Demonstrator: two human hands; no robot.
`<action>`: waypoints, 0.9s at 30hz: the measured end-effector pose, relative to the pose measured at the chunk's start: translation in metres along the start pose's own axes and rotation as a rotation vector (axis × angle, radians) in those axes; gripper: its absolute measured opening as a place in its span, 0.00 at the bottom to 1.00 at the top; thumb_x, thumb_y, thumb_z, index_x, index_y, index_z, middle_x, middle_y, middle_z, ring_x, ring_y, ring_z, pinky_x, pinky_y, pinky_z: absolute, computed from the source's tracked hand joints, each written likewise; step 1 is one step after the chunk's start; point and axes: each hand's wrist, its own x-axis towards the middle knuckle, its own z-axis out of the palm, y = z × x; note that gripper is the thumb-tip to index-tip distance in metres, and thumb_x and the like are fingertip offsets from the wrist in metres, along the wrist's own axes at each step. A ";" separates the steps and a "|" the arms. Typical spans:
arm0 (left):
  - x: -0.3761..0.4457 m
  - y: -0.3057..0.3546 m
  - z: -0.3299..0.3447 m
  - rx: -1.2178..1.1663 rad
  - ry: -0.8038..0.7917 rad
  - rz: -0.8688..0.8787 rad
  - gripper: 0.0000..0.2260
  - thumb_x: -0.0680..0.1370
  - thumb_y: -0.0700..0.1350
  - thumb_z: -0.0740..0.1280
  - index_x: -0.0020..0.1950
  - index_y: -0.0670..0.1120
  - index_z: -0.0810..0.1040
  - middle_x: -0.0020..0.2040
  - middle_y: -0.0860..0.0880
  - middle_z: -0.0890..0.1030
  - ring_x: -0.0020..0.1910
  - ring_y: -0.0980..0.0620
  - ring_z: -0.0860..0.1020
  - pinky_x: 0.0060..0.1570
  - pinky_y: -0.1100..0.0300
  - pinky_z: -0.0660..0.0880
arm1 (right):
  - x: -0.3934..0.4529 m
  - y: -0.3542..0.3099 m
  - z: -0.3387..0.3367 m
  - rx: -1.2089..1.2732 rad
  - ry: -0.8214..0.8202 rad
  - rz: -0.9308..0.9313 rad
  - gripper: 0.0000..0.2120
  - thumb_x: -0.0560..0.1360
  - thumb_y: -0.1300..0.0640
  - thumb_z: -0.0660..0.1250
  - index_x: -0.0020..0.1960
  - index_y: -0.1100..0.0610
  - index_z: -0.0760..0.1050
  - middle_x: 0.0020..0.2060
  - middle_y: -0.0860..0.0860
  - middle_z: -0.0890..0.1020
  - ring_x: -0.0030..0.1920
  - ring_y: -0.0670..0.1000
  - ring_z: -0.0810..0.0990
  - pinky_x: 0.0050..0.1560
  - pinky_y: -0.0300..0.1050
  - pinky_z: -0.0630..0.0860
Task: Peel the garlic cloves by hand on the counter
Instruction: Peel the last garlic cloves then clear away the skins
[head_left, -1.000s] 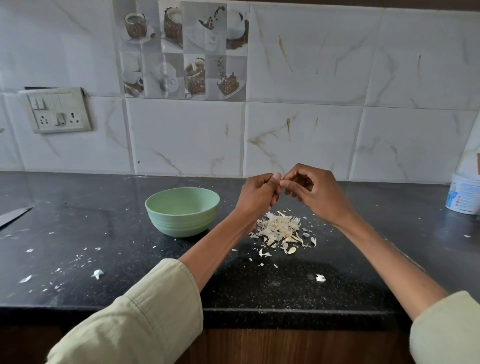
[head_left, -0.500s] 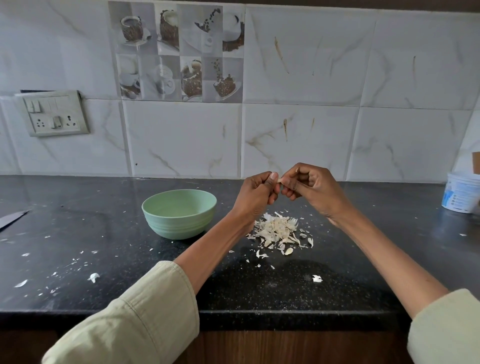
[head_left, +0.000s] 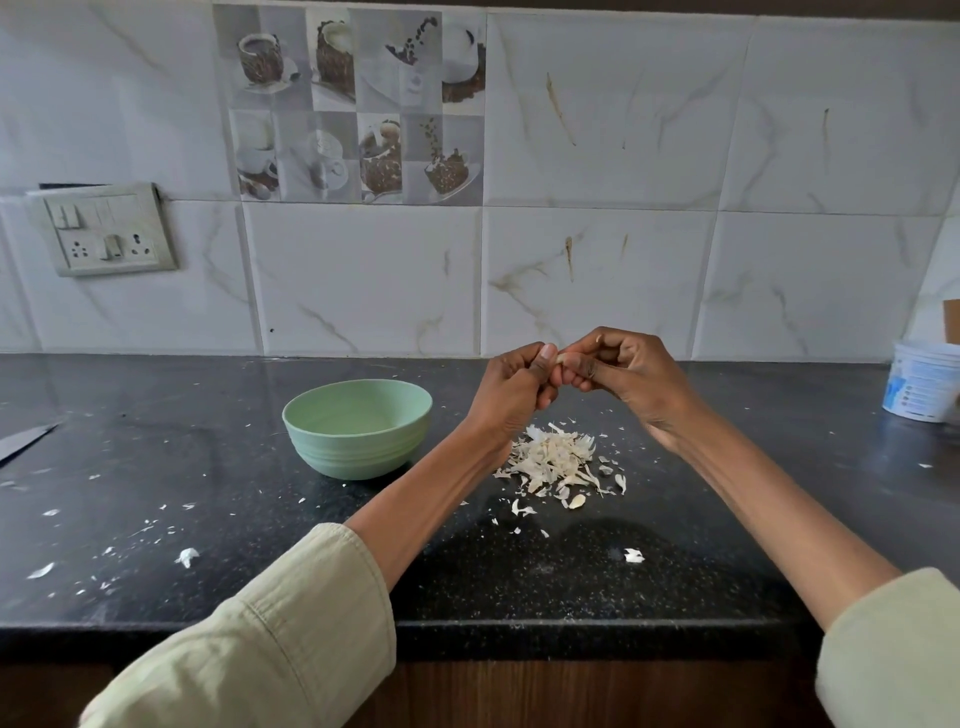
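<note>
Speckled black stone counter (head_left: 156, 467) under both hands: left hand (head_left: 511, 397) and right hand (head_left: 631, 376) pinch a small pale garlic clove (head_left: 561, 358) between fingertips. Papery white peel heap (head_left: 558, 460) lies just below; smooth round pale-green bowl (head_left: 358, 434) sits left of them.

Wall: white marbled tiles (head_left: 363, 280); coffee-themed tile panel (head_left: 358, 104) set at 11 o'clock.
Switchboard (head_left: 106, 234): mounted at 9 o'clock.
Counter (head_left: 208, 467): black speckled stone.

I view a home kitchen: black stone counter (head_left: 156, 467), marbled wall tiles (head_left: 597, 130) behind it, switchboard (head_left: 104, 228) above.
</note>
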 end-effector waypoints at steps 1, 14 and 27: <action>0.000 0.000 0.000 0.000 -0.003 0.004 0.17 0.88 0.47 0.60 0.41 0.44 0.76 0.33 0.50 0.74 0.29 0.58 0.67 0.43 0.62 0.70 | 0.000 0.000 0.000 0.045 -0.004 0.029 0.09 0.74 0.60 0.77 0.52 0.64 0.84 0.42 0.60 0.87 0.42 0.51 0.83 0.46 0.39 0.81; 0.003 -0.008 0.003 0.005 -0.012 0.047 0.16 0.89 0.45 0.60 0.43 0.45 0.78 0.32 0.49 0.74 0.33 0.55 0.68 0.39 0.61 0.66 | 0.002 0.003 0.001 0.071 0.039 0.085 0.11 0.79 0.59 0.73 0.57 0.66 0.82 0.46 0.63 0.85 0.43 0.52 0.81 0.45 0.40 0.80; 0.007 -0.015 0.000 0.278 0.052 0.136 0.14 0.85 0.51 0.67 0.50 0.40 0.78 0.35 0.50 0.80 0.31 0.55 0.74 0.35 0.61 0.71 | -0.002 0.003 0.008 -0.376 0.045 0.029 0.06 0.84 0.58 0.67 0.53 0.61 0.77 0.36 0.54 0.84 0.35 0.49 0.81 0.37 0.42 0.78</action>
